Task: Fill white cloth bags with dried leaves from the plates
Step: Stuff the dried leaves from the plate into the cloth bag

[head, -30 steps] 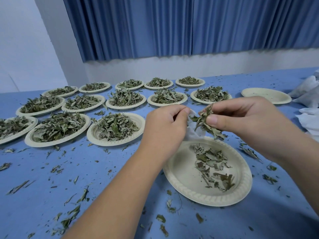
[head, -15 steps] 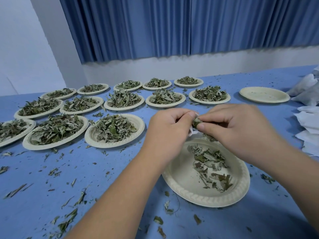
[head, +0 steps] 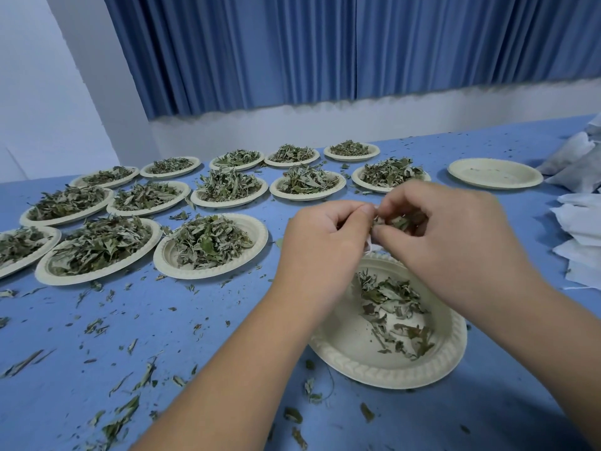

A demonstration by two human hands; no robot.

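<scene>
Pinching grips on both hands, which meet above the far rim of the near plate (head: 374, 372). Left hand (head: 322, 252): fingers curled, thumb tip pressed toward the forefinger, clamped on the mouth of a white cloth bag (head: 369, 247), of which only a small corner shows below the thumb; the rest is hidden by the hands. Right hand (head: 455, 242): knuckles up, fingers bent downward and closed with the thumb round a pinch of dried leaves (head: 398, 222), held right at the bag's mouth, the fingertips touching those of the left hand. Both forearms come in from the lower edge, the left one crossing the near plate's left rim, the right one covering its right side.

A thin scatter of loose leaves (head: 393, 307) lies in the near plate. To the left of the near plate and beyond it, many heaped plates (head: 162, 258) stand in rows on the blue table (head: 195, 336). Beyond the near plate and to its right sits a bare plate (head: 494, 172). Further right of the near plate, at the frame's edge, lie flat white bags (head: 582, 222), with plumper bags (head: 572, 154) behind them. Leaf crumbs (head: 120, 418) dot the table to the left of the near plate. Blue curtains (head: 325, 50) hang behind the table.
</scene>
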